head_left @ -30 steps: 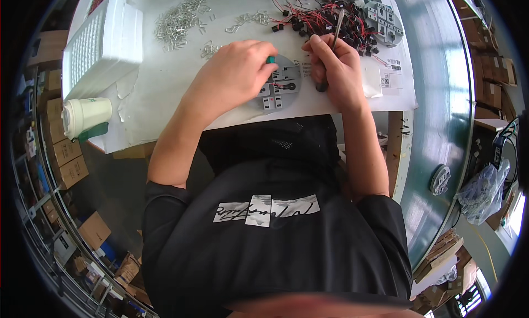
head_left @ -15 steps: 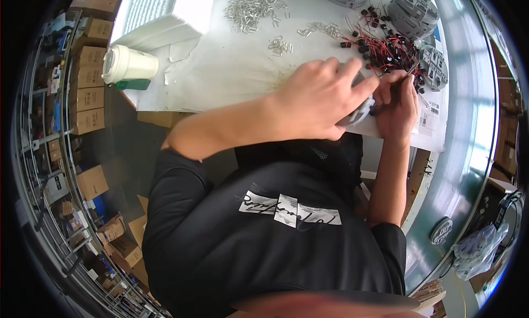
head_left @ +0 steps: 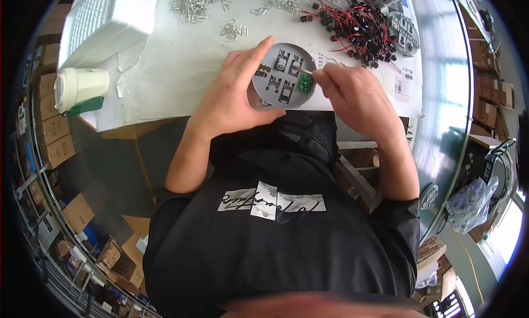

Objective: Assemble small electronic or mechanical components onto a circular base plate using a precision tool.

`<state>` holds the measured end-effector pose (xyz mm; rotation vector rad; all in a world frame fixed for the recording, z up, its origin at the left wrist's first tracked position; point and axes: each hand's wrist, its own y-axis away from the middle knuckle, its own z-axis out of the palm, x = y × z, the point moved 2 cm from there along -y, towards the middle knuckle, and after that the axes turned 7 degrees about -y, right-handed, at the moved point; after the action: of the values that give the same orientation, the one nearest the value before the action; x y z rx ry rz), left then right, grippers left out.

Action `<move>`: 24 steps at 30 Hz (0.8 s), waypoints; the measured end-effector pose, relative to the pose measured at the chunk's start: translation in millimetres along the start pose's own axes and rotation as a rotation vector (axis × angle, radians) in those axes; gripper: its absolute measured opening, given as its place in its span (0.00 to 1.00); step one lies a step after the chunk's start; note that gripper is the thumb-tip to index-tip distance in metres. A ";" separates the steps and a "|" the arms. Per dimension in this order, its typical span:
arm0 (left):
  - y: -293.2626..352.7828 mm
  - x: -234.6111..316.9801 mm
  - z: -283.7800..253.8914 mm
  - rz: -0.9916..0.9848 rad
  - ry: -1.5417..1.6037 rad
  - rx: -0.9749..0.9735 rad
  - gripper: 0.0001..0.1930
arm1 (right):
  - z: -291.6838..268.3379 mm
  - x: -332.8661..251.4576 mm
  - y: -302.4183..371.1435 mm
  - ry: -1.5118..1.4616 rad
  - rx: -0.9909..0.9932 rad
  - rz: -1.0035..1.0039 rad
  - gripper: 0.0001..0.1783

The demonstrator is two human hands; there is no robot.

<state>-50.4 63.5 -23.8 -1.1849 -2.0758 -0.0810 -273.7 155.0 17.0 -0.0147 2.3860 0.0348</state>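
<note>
Grey plastic disc (head_left: 284, 75), one, upper centre of the frame, off the table, between the two hands. Patterned face points up at the camera. Round, so no clear long axis; the dark slots in its face run roughly top to bottom, tops leaning right. One green piece (head_left: 305, 82) at the disc's right edge, longer way roughly up-down.

Hands apart from each other. Left hand (head_left: 234, 92) clamped around the disc's left side, fingers at the upper rim, thumb at the lower rim. Right hand (head_left: 355, 95) closed on one thin tool (head_left: 306, 71); metal tip points left, over the disc beside the green piece. Whether the tip touches, cannot tell.

White table (head_left: 165, 70) beneath. Silver clips (head_left: 193, 5) in three groups, upper left to upper centre, too many to count singly. One heap of black parts with red wires (head_left: 363, 34), upper right. One foam box (head_left: 104, 23), upper left; one cream cup (head_left: 85, 88) below it.
</note>
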 end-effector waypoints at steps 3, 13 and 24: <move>-1.8 -2.9 9.3 -0.060 0.009 0.008 0.60 | 8.4 -9.5 -1.5 0.068 -0.101 0.074 0.19; -1.0 -8.5 25.4 -0.102 0.080 0.084 0.58 | 21.9 -8.3 -5.2 0.180 -0.091 0.101 0.21; -1.5 -6.8 23.2 -0.089 0.064 0.114 0.58 | 18.2 -12.8 -13.5 0.084 -0.164 0.063 0.22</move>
<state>-62.5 66.8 -44.5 -1.0093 -2.0484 -0.0418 -251.6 142.1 12.3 -0.0187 2.4609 0.2651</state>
